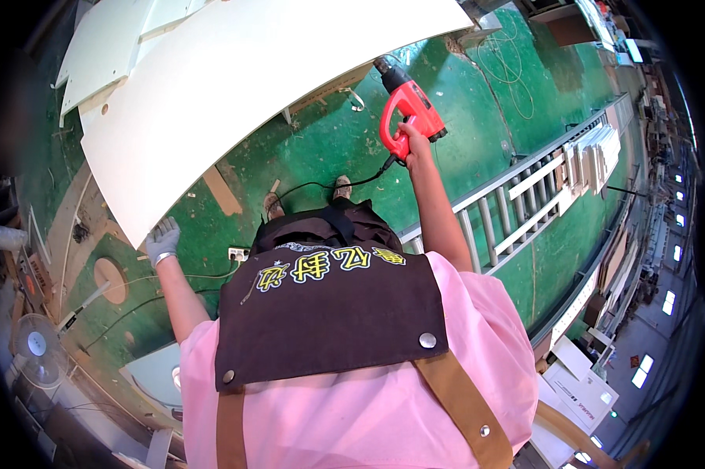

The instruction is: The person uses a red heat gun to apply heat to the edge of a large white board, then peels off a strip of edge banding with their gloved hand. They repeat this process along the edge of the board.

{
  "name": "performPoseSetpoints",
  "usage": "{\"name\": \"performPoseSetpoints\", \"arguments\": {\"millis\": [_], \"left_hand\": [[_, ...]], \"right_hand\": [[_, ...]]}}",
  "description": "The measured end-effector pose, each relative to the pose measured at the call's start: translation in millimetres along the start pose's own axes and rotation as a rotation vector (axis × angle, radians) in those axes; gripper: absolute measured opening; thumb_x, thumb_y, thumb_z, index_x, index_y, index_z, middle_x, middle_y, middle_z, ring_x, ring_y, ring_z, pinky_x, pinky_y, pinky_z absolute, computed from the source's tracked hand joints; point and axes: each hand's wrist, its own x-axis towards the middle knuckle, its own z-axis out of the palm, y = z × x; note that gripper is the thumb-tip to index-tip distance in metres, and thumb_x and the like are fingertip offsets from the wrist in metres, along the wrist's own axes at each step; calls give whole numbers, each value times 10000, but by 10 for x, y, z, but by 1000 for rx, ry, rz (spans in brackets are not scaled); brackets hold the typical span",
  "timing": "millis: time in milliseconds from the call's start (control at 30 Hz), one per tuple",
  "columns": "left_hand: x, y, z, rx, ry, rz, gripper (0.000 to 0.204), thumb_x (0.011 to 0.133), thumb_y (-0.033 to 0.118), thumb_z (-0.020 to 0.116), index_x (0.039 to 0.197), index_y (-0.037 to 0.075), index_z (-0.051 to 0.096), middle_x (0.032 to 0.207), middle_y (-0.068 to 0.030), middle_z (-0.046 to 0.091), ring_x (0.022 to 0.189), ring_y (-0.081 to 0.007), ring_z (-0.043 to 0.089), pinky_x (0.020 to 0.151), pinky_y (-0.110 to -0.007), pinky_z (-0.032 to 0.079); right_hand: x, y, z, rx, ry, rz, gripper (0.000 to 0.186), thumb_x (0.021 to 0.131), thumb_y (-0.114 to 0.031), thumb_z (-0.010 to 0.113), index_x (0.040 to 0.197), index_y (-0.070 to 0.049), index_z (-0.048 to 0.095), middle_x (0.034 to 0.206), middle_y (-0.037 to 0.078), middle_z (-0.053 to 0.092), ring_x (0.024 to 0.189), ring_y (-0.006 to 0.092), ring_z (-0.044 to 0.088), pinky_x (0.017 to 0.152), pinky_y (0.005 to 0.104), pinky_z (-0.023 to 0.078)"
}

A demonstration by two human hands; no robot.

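Note:
A large white panel (251,86) with a curved-looking edge spans the upper left. My right hand (413,142), bare, is wrapped round the handle of a red and black heat gun (420,109). The metal nozzle of the gun points up and left, close to the panel's near edge; whether it touches is unclear. From the handle a black cord (376,178) runs down past my feet. Wearing a pale glove, my left hand (163,238) is beside the panel's lower left corner, fingers stretched out along its edge.
On the right, a metal ladder (485,227) lies on the green floor (305,164) with white strips (591,160) stacked on it. A power strip (238,254) and cords lie below the panel. At lower left are a fan (37,344) and a round wooden disc (111,281).

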Motion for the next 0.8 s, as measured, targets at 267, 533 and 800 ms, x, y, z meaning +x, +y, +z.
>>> {"name": "performPoseSetpoints", "arguments": {"millis": [267, 533, 800], "left_hand": [[-58, 27, -26, 28, -7, 0, 400, 965, 344, 348, 1303, 136, 403, 1348, -41, 458, 1249, -276, 427, 1016, -547, 297], [-198, -41, -127, 19, -10, -49, 482, 970, 379, 321, 1414, 196, 280, 1451, -11, 352, 1307, -256, 375, 1029, -531, 288], [-222, -44, -272, 7, 34, -64, 477, 969, 377, 313, 1401, 177, 297, 1447, -18, 361, 1308, -254, 376, 1031, -523, 293]], "right_hand": [[-223, 98, -11, -12, -28, 11, 96, 765, -6, 637, 805, 6, 551, 634, 93, 574, 515, 196, 578, 468, 297, 497], [-272, 100, -68, -24, -8, 0, 105, 759, -9, 644, 813, 5, 554, 659, 85, 580, 526, 186, 580, 483, 290, 502], [-630, 260, 1, -229, -127, 35, 124, 769, -53, 662, 804, -25, 546, 662, 66, 579, 535, 165, 575, 495, 278, 485]]}}
